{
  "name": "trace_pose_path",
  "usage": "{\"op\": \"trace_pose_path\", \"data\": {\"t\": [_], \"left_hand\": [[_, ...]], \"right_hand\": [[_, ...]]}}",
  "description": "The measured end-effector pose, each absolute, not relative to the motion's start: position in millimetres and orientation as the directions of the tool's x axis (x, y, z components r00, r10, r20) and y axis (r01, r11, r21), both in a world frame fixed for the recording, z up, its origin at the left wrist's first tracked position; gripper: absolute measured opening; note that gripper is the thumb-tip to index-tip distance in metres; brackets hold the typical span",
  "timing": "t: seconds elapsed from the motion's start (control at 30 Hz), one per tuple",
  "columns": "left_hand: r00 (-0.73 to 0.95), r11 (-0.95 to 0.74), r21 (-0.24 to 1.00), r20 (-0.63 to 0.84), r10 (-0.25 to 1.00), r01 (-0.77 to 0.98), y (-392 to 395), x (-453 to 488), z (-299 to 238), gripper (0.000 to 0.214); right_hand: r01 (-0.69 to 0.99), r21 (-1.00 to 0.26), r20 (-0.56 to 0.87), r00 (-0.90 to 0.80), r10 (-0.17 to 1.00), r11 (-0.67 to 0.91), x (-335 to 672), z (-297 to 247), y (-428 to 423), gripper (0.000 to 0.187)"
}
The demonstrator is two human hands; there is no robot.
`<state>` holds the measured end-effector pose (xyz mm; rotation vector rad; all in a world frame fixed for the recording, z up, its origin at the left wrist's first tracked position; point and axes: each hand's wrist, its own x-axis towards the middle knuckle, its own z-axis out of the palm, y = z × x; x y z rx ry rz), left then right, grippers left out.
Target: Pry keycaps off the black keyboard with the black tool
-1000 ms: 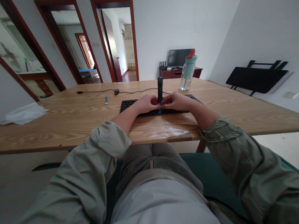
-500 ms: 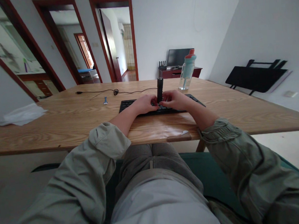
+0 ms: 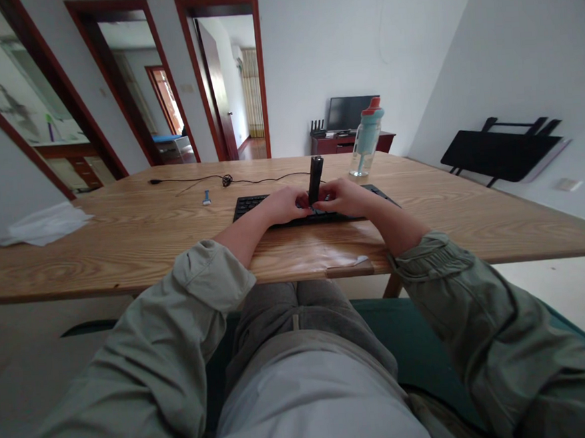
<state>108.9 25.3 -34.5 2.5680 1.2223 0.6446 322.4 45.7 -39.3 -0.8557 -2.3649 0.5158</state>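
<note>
A black keyboard (image 3: pixel 248 205) lies on the wooden table in front of me, its middle covered by my hands. Over it stands a slim black stick-like object (image 3: pixel 315 174), its top leaning slightly right. My left hand (image 3: pixel 286 204) is closed, fingertips bunched at the left of the stick's lower end. From the other side, my right hand (image 3: pixel 341 197) pinches in at the same lower end with bent fingers. What the fingertips touch beneath the stick is partly hidden.
A black cable (image 3: pixel 264 179) with a knot runs behind the keyboard. A small blue-and-white brush-like piece (image 3: pixel 206 197) lies to the left, with crumpled white sheeting (image 3: pixel 47 224) farther left. A water bottle (image 3: pixel 366 140) stands behind at right. The table's front edge (image 3: pixel 297 279) is close to me.
The black stick was nearly upright and now tips to the right, its top slightly lower. Both hands stay at its base with only small finger shifts.
</note>
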Motion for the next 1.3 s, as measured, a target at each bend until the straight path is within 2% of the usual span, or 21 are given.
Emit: {"op": "trace_pose_path", "data": {"t": [0.3,0.43,0.57,0.67,0.77,0.83,0.9,0.97,1.03,1.17,1.3], "left_hand": [[0.548,-0.638,0.306,0.333,0.767,0.707,26.3,107.7,-36.7,0.025],[0.527,-0.631,0.388,0.348,0.775,0.671,22.8,105.1,-30.9,0.033],[0.412,-0.679,0.517,0.544,0.731,0.521,22.9,112.5,-25.9,0.055],[0.365,-0.72,0.561,0.622,0.693,0.409,26.4,122.1,-24.1,0.043],[0.371,-0.741,0.546,0.644,0.669,0.39,27.8,126.2,-23.1,0.028],[0.378,-0.74,0.54,0.638,0.67,0.4,25.8,125.4,-22.7,0.027],[0.38,-0.736,0.54,0.632,0.675,0.409,22.5,124.5,-22.4,0.029],[0.381,-0.73,0.54,0.625,0.681,0.42,19.7,125.8,-22.1,0.028],[0.371,-0.716,0.537,0.617,0.694,0.446,18.8,129.4,-22.0,0.027],[0.34,-0.683,0.52,0.608,0.718,0.513,22.8,131.4,-23.0,0.023],[0.395,-0.646,0.49,0.523,0.755,0.586,28.6,116.2,-25.8,0.025]], "right_hand": [[0.463,-0.479,0.381,-0.655,0.652,0.745,318.6,-42.6,48.6,0.024],[0.479,-0.45,0.377,-0.664,0.646,0.754,319.4,-42.9,50.1,0.023],[0.53,-0.403,0.363,-0.656,0.662,0.746,319.6,-42.1,50.0,0.019],[0.569,-0.394,0.351,-0.633,0.69,0.722,319.1,-41.4,48.9,0.015],[0.556,-0.453,0.335,-0.618,0.711,0.697,321.6,-38.4,47.9,0.016],[0.474,-0.545,0.374,-0.601,0.707,0.691,324.4,-33.2,46.8,0.017],[0.321,-0.627,0.505,-0.525,0.685,0.709,325.2,-25.3,44.8,0.021],[0.126,-0.652,0.659,-0.392,0.641,0.747,321.6,-16.1,41.6,0.026],[-0.049,-0.651,0.736,-0.288,0.613,0.758,312.4,-8.3,38.2,0.031],[-0.209,-0.689,0.724,-0.215,0.655,0.693,283.7,-2.6,35.0,0.038],[-0.238,-0.738,0.674,-0.218,0.706,0.631,259.6,-5.6,36.0,0.028]]}}
